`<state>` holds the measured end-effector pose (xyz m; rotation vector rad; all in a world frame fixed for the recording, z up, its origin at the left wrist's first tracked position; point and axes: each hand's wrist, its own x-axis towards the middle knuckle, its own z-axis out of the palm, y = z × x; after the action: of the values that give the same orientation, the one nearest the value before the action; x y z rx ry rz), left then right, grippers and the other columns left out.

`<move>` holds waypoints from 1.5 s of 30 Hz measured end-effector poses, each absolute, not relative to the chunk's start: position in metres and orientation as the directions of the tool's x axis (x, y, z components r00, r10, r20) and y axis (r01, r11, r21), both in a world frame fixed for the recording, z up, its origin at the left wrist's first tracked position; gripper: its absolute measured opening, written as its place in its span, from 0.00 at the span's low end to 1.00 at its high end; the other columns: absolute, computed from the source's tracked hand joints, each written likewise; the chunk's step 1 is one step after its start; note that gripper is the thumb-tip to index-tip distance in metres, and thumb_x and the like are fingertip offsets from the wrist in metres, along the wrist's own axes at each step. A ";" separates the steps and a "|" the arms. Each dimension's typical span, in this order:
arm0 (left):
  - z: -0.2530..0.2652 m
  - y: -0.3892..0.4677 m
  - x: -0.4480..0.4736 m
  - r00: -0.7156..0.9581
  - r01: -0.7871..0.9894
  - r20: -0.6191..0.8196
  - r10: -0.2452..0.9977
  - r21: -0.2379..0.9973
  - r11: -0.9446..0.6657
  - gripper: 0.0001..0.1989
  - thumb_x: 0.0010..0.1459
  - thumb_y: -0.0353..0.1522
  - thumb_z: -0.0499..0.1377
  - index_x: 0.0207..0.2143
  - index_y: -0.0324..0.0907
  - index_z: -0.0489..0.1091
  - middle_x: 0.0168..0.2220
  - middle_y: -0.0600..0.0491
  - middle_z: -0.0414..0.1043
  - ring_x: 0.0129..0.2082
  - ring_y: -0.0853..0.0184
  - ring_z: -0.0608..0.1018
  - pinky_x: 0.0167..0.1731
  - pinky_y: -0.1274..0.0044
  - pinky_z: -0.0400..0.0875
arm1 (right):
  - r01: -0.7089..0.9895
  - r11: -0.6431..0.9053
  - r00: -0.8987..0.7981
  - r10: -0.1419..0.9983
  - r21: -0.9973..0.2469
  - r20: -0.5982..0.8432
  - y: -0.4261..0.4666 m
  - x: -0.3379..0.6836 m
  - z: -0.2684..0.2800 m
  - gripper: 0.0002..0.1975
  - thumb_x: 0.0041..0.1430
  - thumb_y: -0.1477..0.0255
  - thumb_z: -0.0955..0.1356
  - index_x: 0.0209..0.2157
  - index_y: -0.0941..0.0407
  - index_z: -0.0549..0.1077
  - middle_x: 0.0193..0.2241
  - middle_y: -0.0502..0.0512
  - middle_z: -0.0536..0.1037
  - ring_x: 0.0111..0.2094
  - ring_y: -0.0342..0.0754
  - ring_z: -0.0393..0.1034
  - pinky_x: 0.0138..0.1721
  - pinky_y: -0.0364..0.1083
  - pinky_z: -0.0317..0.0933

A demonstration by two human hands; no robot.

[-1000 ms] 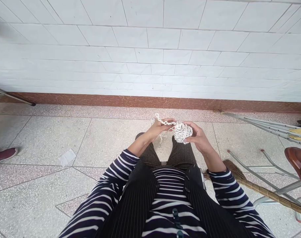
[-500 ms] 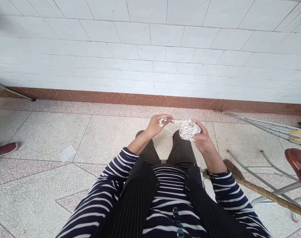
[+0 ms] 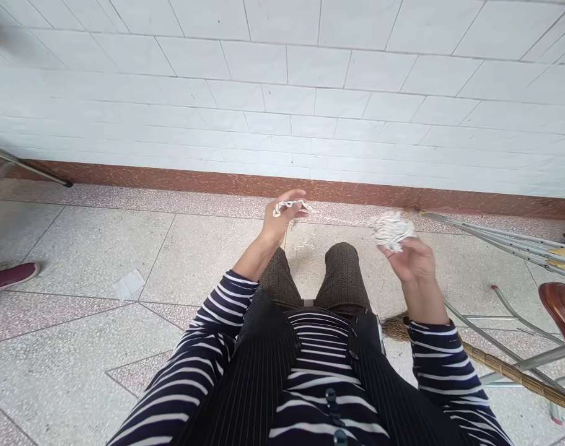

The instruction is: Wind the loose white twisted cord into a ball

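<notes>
In the head view my right hand (image 3: pixel 411 255) grips a ball of white cord (image 3: pixel 392 231), holding it up beside my right knee. My left hand (image 3: pixel 282 217) is closed on the cord's free end (image 3: pixel 289 204), which loops over the thumb and fingers. Between the two hands a thin stretch of cord (image 3: pixel 341 220) runs nearly level, blurred by motion. Below the left hand, a few pale strands (image 3: pixel 305 243) show between my knees; whether they hang or lie on the floor I cannot tell.
A straw broom (image 3: pixel 510 367) lies at the right, by a metal-legged chair (image 3: pixel 554 303). Folded metal poles (image 3: pixel 505 238) lean at the wall's foot. On the speckled floor to the left is a white paper (image 3: pixel 129 285); another person's maroon shoe (image 3: pixel 10 277) is farther left.
My hands have moved apart, the right one going right with the ball, the left one a little left and up. The stretch of cord between them is longer.
</notes>
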<state>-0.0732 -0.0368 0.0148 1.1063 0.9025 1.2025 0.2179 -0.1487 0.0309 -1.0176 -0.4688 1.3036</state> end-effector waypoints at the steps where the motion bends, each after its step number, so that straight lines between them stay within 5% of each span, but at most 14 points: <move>1: 0.014 -0.034 -0.076 0.147 -0.254 0.020 0.989 0.967 0.018 0.20 0.55 0.39 0.70 0.48 0.42 0.76 0.45 0.47 0.80 0.43 0.64 0.81 0.44 0.71 0.80 | -0.568 -0.012 0.293 0.931 -0.823 -0.216 -0.150 0.224 0.036 0.34 0.39 0.76 0.73 0.52 0.43 0.75 0.50 0.50 0.81 0.48 0.52 0.78 0.33 0.45 0.74; 5: 0.007 -0.028 -0.087 0.196 -0.325 -0.078 0.978 0.935 0.139 0.21 0.57 0.35 0.70 0.52 0.42 0.74 0.41 0.50 0.81 0.41 0.66 0.82 0.48 0.70 0.79 | -0.572 0.139 0.364 0.926 -0.809 -0.098 -0.156 0.249 0.054 0.28 0.40 0.73 0.71 0.47 0.44 0.77 0.52 0.49 0.80 0.48 0.52 0.78 0.29 0.43 0.73; 13: -0.026 -0.030 -0.071 0.301 -0.531 -0.178 0.937 0.785 0.319 0.18 0.61 0.33 0.68 0.53 0.41 0.72 0.38 0.50 0.81 0.46 0.63 0.83 0.58 0.64 0.74 | -0.572 0.266 0.371 0.927 -0.776 0.044 -0.148 0.247 0.090 0.25 0.35 0.74 0.72 0.41 0.47 0.78 0.46 0.50 0.82 0.51 0.54 0.77 0.42 0.50 0.78; 20: -0.067 -0.044 -0.019 0.477 -0.572 -0.288 0.830 0.615 0.542 0.22 0.71 0.49 0.52 0.56 0.45 0.69 0.52 0.43 0.79 0.49 0.55 0.83 0.57 0.56 0.73 | -0.575 0.237 0.199 0.969 -0.783 0.147 -0.129 0.199 0.126 0.30 0.33 0.72 0.75 0.45 0.43 0.77 0.46 0.52 0.83 0.59 0.64 0.72 0.58 0.68 0.70; 25: -0.063 -0.049 -0.008 0.626 -0.407 -0.312 0.715 0.652 0.640 0.34 0.69 0.57 0.46 0.59 0.41 0.69 0.42 0.42 0.81 0.40 0.56 0.85 0.46 0.63 0.78 | -0.547 0.277 0.181 0.960 -0.790 0.212 -0.115 0.195 0.146 0.31 0.32 0.75 0.72 0.45 0.45 0.77 0.46 0.53 0.82 0.57 0.63 0.73 0.51 0.63 0.74; 28: -0.052 -0.045 -0.030 0.634 -0.313 -0.299 0.713 0.743 0.591 0.39 0.64 0.61 0.49 0.50 0.35 0.75 0.33 0.43 0.80 0.32 0.60 0.83 0.37 0.70 0.78 | -0.506 0.360 0.265 0.930 -0.784 0.256 -0.109 0.217 0.156 0.28 0.31 0.72 0.73 0.41 0.46 0.77 0.46 0.54 0.80 0.53 0.59 0.75 0.32 0.49 0.74; 31: -0.042 -0.040 -0.060 0.658 -0.184 -0.275 0.701 0.844 0.504 0.38 0.59 0.62 0.57 0.41 0.34 0.79 0.31 0.42 0.80 0.29 0.63 0.81 0.34 0.71 0.77 | -0.410 0.445 0.352 0.882 -0.796 0.313 -0.111 0.243 0.166 0.24 0.33 0.65 0.75 0.38 0.48 0.76 0.45 0.56 0.77 0.48 0.56 0.74 0.20 0.36 0.54; 37: -0.025 -0.036 -0.089 0.753 0.171 -0.265 0.603 0.963 0.209 0.16 0.48 0.41 0.74 0.33 0.38 0.82 0.30 0.48 0.81 0.30 0.65 0.81 0.36 0.74 0.75 | -0.025 0.280 0.211 0.940 -0.960 0.269 -0.116 0.258 0.173 0.19 0.54 0.53 0.68 0.35 0.55 0.72 0.33 0.61 0.70 0.43 0.54 0.70 0.32 0.42 0.39; 41: -0.009 -0.009 -0.104 0.668 0.231 -0.191 0.719 0.972 0.044 0.11 0.53 0.39 0.70 0.30 0.39 0.82 0.29 0.49 0.81 0.30 0.66 0.81 0.36 0.74 0.76 | -0.066 0.320 0.178 0.936 -0.945 0.304 -0.110 0.271 0.167 0.18 0.51 0.55 0.72 0.34 0.53 0.68 0.31 0.61 0.68 0.43 0.55 0.67 0.29 0.43 0.40; 45: 0.003 0.036 -0.134 0.430 0.148 -0.112 0.896 0.988 0.053 0.12 0.57 0.39 0.68 0.30 0.38 0.81 0.29 0.47 0.80 0.30 0.66 0.80 0.35 0.72 0.78 | -0.154 0.380 0.305 0.896 -0.912 0.322 -0.111 0.299 0.159 0.07 0.57 0.65 0.68 0.32 0.54 0.71 0.38 0.59 0.71 0.45 0.50 0.64 0.31 0.44 0.45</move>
<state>-0.1342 0.0360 0.0030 1.4221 0.9978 0.7440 0.2990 -0.1111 0.1590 -0.9143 -1.0106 0.8410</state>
